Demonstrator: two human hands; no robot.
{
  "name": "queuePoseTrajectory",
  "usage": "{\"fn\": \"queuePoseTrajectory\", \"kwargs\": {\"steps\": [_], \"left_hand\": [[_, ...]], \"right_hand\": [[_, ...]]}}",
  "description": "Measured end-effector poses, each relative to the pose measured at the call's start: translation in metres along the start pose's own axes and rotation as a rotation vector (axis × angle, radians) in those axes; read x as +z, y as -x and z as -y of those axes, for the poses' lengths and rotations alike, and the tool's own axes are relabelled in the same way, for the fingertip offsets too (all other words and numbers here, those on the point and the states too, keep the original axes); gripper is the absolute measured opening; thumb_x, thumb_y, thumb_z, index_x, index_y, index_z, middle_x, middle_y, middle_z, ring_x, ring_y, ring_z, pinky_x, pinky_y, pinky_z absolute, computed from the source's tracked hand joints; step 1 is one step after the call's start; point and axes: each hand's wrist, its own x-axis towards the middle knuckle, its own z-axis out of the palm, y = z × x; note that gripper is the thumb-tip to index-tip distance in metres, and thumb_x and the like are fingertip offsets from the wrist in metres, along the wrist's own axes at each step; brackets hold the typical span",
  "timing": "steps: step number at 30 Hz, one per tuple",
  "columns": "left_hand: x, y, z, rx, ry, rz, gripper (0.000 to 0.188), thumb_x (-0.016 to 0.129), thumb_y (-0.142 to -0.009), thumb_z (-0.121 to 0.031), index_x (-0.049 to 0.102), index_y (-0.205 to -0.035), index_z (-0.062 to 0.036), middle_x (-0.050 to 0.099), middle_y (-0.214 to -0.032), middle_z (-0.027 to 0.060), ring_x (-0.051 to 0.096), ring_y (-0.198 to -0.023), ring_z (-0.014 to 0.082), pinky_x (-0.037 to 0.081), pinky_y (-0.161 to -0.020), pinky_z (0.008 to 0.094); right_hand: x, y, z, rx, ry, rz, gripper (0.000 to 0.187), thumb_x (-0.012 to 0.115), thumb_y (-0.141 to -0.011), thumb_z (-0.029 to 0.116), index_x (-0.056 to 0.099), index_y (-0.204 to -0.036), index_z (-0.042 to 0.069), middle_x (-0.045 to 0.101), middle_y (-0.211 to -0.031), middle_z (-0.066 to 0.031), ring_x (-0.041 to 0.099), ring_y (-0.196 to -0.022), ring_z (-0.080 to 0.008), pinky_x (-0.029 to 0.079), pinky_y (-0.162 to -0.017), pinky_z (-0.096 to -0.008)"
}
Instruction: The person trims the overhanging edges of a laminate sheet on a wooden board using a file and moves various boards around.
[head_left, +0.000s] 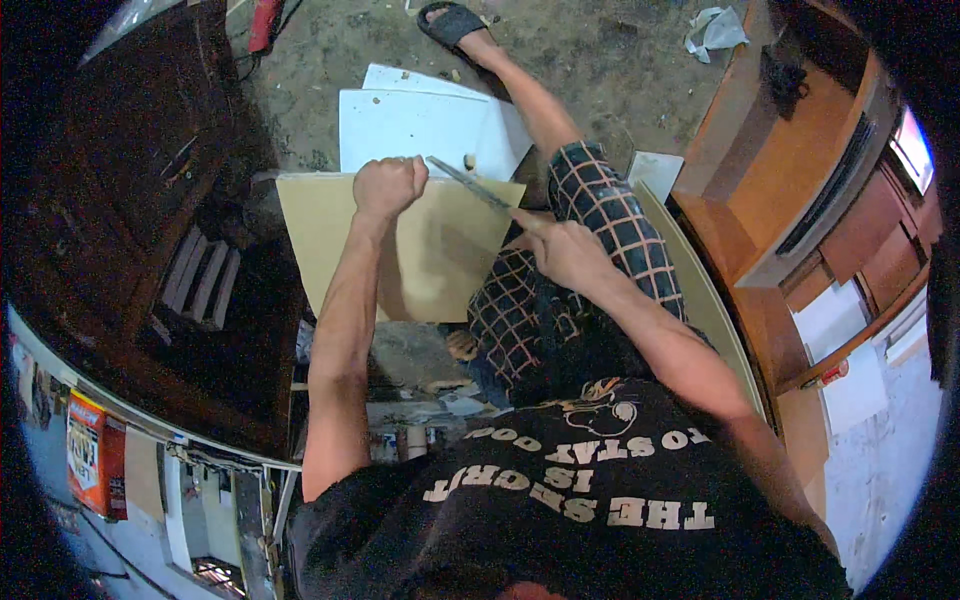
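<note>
A beige flat panel (440, 260) stands tilted in front of my lap, its straight far edge running from left to right. My left hand (388, 188) is closed over that far edge, the fingers curled and partly hidden. In my right hand (570, 250) is the handle end of a long, narrow grey metal tool (470, 185), shaped like a file. The tool slants across the right part of the panel's far edge, its tip close to my left knuckles. Whether the tool touches the edge I cannot tell.
White sheets (420, 125) with a few crumbs lie on the dirty floor beyond the panel. An orange-brown wooden cabinet (735, 215) is at the right, dark furniture (130, 200) at the left. A red tool (264, 25) and a crumpled plastic bag (715, 32) lie farther off.
</note>
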Motion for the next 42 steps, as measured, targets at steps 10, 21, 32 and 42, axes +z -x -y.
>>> {"fn": "queuePoseTrajectory", "kwargs": {"steps": [10,21,32,42], "left_hand": [[0.001,0.013,0.019,0.009,0.009,-0.024,0.043,0.053,-0.090,-0.029,0.067,-0.056,-0.0071,0.065,-0.057,0.0146,0.064,-0.048,0.0312,0.054,-0.052,0.0426],[-0.008,0.011,0.033,-0.022,-0.020,-0.097,0.042,0.054,-0.088,-0.028,0.063,-0.053,-0.0077,0.062,-0.054,0.0172,0.062,-0.046,0.0318,0.053,-0.051,0.0449],[0.001,0.008,0.033,0.034,-0.052,-0.177,0.041,0.057,-0.087,-0.026,0.062,-0.051,-0.0083,0.062,-0.052,0.0129,0.059,-0.042,0.0295,0.050,-0.047,0.0419],[0.001,0.022,0.033,-0.025,-0.037,-0.133,0.039,0.056,-0.087,-0.026,0.062,-0.051,-0.0096,0.062,-0.053,0.0135,0.060,-0.044,0.0305,0.052,-0.048,0.0405]], "right_hand": [[-0.004,-0.017,0.016,0.077,0.057,0.098,0.049,0.051,-0.095,0.015,0.048,-0.144,0.021,0.070,-0.090,-0.0219,0.068,-0.083,-0.0406,0.055,-0.078,-0.0505],[-0.012,0.014,0.024,-0.008,0.070,0.079,0.048,0.050,-0.096,0.017,0.047,-0.143,0.016,0.070,-0.088,-0.0229,0.068,-0.081,-0.0415,0.057,-0.076,-0.0496],[-0.010,0.016,0.027,0.037,0.054,0.100,0.046,0.050,-0.094,0.014,0.050,-0.139,0.021,0.065,-0.071,-0.0218,0.067,-0.071,-0.0418,0.055,-0.065,-0.0538],[0.009,-0.001,0.003,-0.002,0.126,0.057,0.050,0.049,-0.093,0.015,0.048,-0.142,0.023,0.069,-0.085,-0.0247,0.069,-0.076,-0.0419,0.056,-0.064,-0.0539]]}}
